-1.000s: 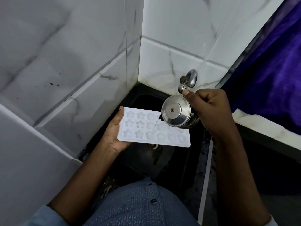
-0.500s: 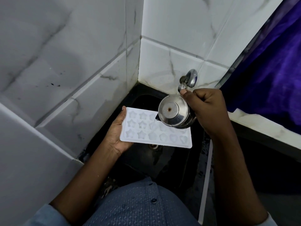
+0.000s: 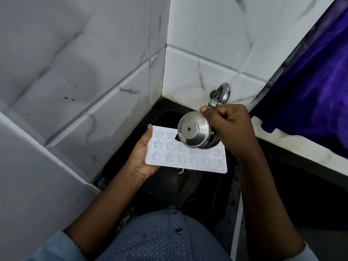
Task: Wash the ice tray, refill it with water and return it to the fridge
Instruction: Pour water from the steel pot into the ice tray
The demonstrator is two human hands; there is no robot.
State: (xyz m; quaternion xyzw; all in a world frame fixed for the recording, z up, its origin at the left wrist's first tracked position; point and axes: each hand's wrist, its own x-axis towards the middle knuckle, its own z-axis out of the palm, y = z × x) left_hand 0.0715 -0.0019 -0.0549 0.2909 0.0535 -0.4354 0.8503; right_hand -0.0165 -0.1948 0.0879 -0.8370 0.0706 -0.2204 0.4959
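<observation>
white marbled tiles fill the left side. just right of them my left grip cups the short left end of the ice tray, palm under it and thumb up along its edge. the tray is held roughly level above the black sink and over the drain, touching neither. its star-shaped and rounder cells face up.

right of that, my right grip is curled tight round the handle side of a steel jug; the handle itself is hidden by my fingers. the jug is tipped hard over toward the tray, its base turned up at me and its lip low over the tray's far middle cells. behind my knuckles the tap sticks out of the wall, and i see no stream from it. further right are the pale worktop and a purple cloth.

i judge the washing is done and i am in the refill, pouring from the jug into the cells. the cells look glossy, but i cannot tell which are full, nor see the poured water clearly. left to do, as i read it: top up any unfilled cells, set the jug down, then carry the tray level to the fridge, which is not in view.
</observation>
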